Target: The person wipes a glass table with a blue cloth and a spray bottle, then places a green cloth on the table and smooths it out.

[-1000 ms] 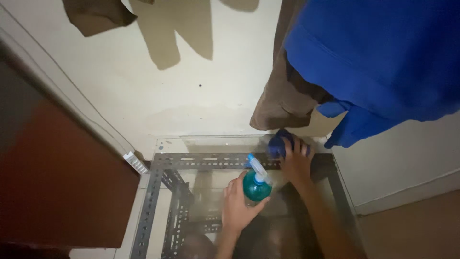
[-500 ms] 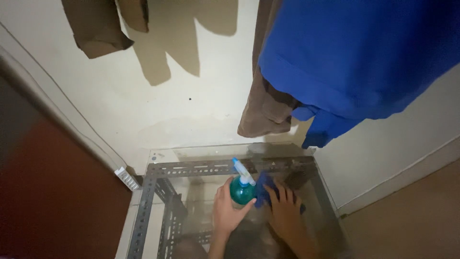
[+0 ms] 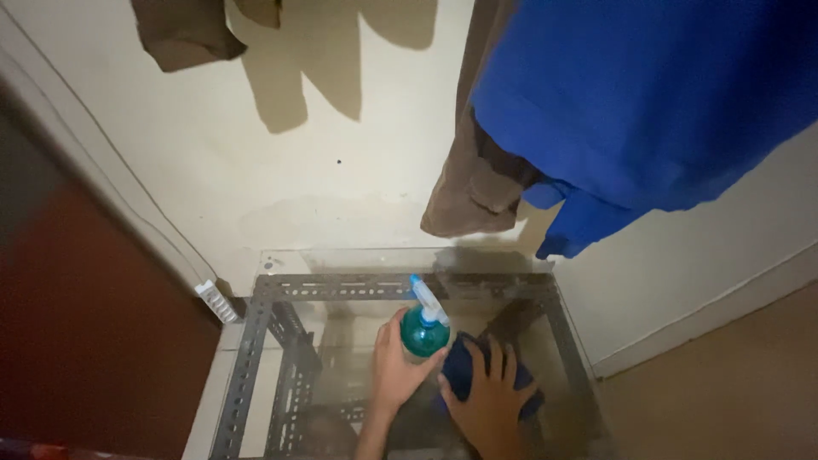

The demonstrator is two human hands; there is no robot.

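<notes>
**Fingers on bottle and cloth**

Fingers of the left hand wrap the green spray bottle standing on the glass table. Just beside it, the right hand presses spread fingers onto a dark blue cloth.

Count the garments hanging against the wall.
3: a brown cloth garment at upper left, a brown cloth garment at centre, a blue cloth garment overlapping it at right; more may hang out of frame.

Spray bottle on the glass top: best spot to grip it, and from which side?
Grip the spray bottle around its round teal body below the nozzle, from the left, as the left hand does. It stands upright on the glass top, and the right hand with the blue cloth blocks the right side.
</notes>
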